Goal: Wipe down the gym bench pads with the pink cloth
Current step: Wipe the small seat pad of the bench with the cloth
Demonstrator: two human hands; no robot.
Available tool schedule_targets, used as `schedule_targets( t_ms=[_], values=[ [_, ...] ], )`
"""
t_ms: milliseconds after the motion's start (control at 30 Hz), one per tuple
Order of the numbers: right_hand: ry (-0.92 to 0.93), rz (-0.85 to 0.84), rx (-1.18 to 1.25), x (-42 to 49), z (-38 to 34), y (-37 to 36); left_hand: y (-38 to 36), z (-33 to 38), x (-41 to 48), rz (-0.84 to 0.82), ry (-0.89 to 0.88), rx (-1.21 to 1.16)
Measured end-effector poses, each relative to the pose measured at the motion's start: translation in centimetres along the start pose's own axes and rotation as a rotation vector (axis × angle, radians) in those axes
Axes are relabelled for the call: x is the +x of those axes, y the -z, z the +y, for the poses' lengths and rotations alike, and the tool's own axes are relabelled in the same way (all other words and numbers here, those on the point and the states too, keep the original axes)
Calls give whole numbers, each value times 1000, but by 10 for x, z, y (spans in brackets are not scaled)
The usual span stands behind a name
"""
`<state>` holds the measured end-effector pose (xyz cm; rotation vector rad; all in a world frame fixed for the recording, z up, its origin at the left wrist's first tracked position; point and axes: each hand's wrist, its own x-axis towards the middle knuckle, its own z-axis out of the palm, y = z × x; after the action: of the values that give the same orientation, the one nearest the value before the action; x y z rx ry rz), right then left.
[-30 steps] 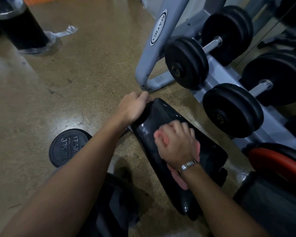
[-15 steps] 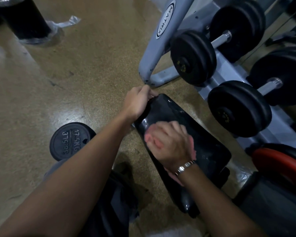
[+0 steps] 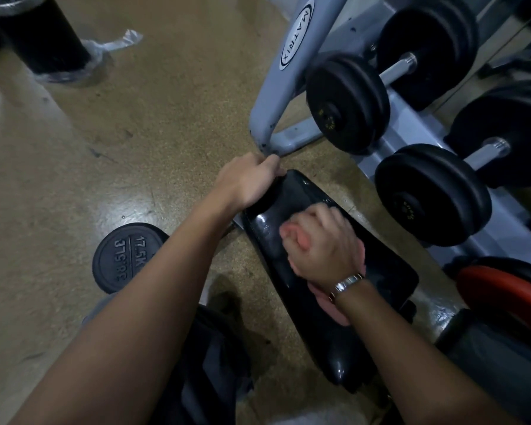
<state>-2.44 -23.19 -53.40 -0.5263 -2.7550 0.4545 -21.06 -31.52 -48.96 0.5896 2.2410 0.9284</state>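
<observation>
– Pink cloth (image 3: 331, 311) first: where is it in the head view?
– On the pad (image 3: 387, 268), bunched under the right hand (image 3: 325, 243). Only bits of it show, between the fingers and below the wrist. The fingers curl round it and press it onto the pad's middle.
– And the left hand (image 3: 249, 179)?
– Wrapped over the pad's far end, gripping it to hold it steady. It has not shifted in the last second.
– So what has changed?
– Half a second ago the right hand had slid toward the pad's left edge. Now it is back nearer the centre and a little closer to the far end. I read that as a scrubbing stroke, side to side.
– What does that mean for the job?
– Wiping is under way. The far part of the pad glistens, so it is likely damp. The near end, toward the person, looks unwiped, though it is dim there.
– Anything close by?
– Two dumbbells (image 3: 429, 194) sit on a rack (image 3: 292, 56) just right of the pad, and a plate (image 3: 120, 259) lies on the floor (image 3: 166, 118) to its left. Neither is in the cloth's path.
</observation>
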Motion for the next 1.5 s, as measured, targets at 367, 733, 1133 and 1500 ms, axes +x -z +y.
schedule_targets(
  t_ms=[367,733,1133,1500],
  values=[
    [-15,101,59,-4,6,4,5,3,-2,-22,1,-14],
    [-90,227,64,11,3,-6,4,7,-3,-17,-8,65],
    [-135,136,209,41,23,6,6,6,0,-29,23,18],
    [-154,44,125,69,2,2,8,3,2,-24,40,-120]
  ],
)
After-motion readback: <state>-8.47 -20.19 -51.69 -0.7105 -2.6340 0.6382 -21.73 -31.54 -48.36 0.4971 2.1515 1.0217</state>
